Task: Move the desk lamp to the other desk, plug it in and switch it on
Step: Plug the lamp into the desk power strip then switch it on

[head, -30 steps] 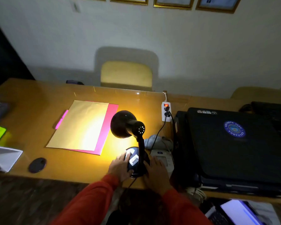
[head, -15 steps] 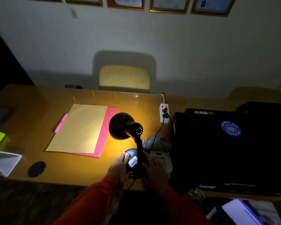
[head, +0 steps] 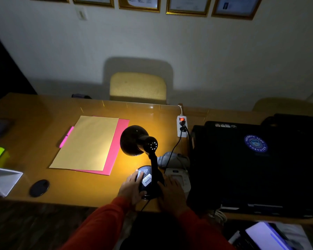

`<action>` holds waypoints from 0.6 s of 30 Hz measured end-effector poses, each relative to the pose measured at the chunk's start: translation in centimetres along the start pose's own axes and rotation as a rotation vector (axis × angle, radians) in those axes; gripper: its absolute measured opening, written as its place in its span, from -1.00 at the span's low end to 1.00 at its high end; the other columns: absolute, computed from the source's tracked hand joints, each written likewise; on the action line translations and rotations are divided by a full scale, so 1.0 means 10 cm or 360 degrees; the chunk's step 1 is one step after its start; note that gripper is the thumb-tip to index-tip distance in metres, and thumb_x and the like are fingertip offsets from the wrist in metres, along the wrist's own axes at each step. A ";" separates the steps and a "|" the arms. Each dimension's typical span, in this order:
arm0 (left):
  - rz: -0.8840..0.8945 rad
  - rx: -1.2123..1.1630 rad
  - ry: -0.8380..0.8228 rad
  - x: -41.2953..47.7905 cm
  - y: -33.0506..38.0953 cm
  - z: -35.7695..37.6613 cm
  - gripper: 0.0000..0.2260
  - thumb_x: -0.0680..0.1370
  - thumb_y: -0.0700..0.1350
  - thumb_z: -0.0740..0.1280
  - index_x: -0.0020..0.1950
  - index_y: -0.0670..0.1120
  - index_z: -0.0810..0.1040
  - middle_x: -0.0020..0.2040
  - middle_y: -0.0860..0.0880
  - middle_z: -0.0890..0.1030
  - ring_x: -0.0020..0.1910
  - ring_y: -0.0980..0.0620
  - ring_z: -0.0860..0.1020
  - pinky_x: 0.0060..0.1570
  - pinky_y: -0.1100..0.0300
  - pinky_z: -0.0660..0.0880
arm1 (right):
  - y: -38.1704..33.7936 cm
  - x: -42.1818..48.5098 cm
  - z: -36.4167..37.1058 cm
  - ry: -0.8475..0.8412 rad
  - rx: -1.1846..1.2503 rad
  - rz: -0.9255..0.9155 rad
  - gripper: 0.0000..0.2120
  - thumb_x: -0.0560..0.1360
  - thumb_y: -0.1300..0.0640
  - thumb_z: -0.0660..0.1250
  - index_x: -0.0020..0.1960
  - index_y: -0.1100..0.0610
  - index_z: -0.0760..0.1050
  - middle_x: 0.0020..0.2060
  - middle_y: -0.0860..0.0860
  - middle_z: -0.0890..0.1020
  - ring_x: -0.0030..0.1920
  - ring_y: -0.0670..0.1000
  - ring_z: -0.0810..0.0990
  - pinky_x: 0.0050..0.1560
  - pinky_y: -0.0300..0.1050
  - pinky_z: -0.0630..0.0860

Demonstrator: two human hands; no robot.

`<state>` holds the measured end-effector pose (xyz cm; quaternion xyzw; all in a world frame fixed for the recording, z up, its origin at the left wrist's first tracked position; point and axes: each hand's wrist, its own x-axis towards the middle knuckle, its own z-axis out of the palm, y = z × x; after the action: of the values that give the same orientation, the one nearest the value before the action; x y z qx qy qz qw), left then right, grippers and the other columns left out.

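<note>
A black desk lamp (head: 136, 140) stands lit near the front edge of the wooden desk (head: 34, 109), throwing warm light onto the surface. Its round base (head: 148, 181) carries a white sticker. My left hand (head: 131, 186) rests on the left side of the base, fingers near the switch. My right hand (head: 171, 188) lies against the base's right side. The lamp's black cable runs up to a white power strip (head: 182, 126) whose red switch glows; a plug sits in it.
A tan envelope (head: 87, 142) lies on a pink folder (head: 118, 141) left of the lamp. A black printer (head: 251, 165) fills the right. A white device (head: 179, 175) and grey cloth (head: 170, 156) sit beside the base. A dark disc (head: 39, 187) lies front left; a chair (head: 137, 87) stands behind.
Both hands stay on the lamp base and the lamp stays lit. The view has tilted up slightly and the scene looks darker.
</note>
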<state>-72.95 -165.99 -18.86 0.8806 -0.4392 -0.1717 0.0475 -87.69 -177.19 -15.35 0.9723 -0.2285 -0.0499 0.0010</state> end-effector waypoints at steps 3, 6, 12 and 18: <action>-0.0006 0.0005 0.0008 0.00 -0.01 0.03 -0.27 0.48 0.13 0.29 0.53 -0.01 0.01 0.58 -0.08 0.05 0.47 -0.06 0.22 0.28 0.05 0.35 | 0.01 0.01 0.02 0.0018 0.0023 0.0011 -0.56 0.13 -0.14 0.52 -0.01 -0.11 0.65 0.05 0.01 0.71 0.02 0.06 0.70 -0.06 -0.08 0.65; -0.0005 0.0031 0.0012 -0.01 0.00 0.04 -0.27 0.48 0.13 0.28 0.53 -0.01 0.00 0.58 -0.09 0.05 0.46 -0.08 0.23 0.28 0.03 0.34 | 0.00 0.00 0.03 0.0001 0.0035 0.0056 -0.56 0.16 -0.12 0.51 0.03 -0.10 0.64 0.09 0.04 0.70 0.06 0.09 0.68 -0.02 -0.03 0.64; 0.0016 0.0064 -0.0001 -0.01 0.00 0.04 -0.29 0.48 0.10 0.27 0.53 0.01 0.02 0.58 -0.13 0.03 0.50 -0.09 0.18 0.33 0.04 0.28 | 0.01 0.00 0.03 0.0010 0.0027 -0.0003 -0.57 0.14 -0.13 0.53 0.00 -0.12 0.65 0.05 0.00 0.71 0.04 0.03 0.69 -0.05 -0.12 0.64; 0.0011 0.0048 0.0000 0.00 0.00 0.02 -0.30 0.45 0.07 0.31 0.52 0.01 0.09 0.57 -0.13 0.08 0.47 -0.07 0.24 0.29 0.07 0.32 | 0.01 0.00 0.04 0.0015 0.0049 -0.0035 -0.58 0.13 -0.13 0.54 -0.02 -0.11 0.65 0.04 -0.01 0.71 0.02 0.03 0.70 -0.06 -0.13 0.64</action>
<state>-73.06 -165.97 -18.98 0.8796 -0.4448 -0.1649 0.0348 -87.75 -177.25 -15.80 0.9749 -0.2184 -0.0420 -0.0134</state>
